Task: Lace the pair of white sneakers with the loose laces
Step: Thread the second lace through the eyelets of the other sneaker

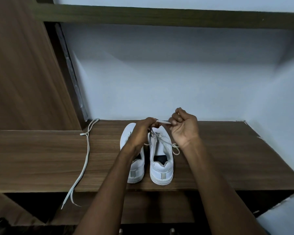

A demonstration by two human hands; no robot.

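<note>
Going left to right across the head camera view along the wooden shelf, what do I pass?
Spare lace → left sneaker → right sneaker → lace loop beside the right sneaker.

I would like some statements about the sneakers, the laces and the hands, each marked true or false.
1. Both hands hold one lace stretched between them. True: the left hand and right hand pinch the held lace.
2. The second lace lies on the wooden shelf, left of the sneakers. True.
3. The sneakers stand with toes toward the person. False: the heels of the left sneaker and right sneaker face the person.
4. The second lace is threaded through the left sneaker. False: it lies apart.
</note>
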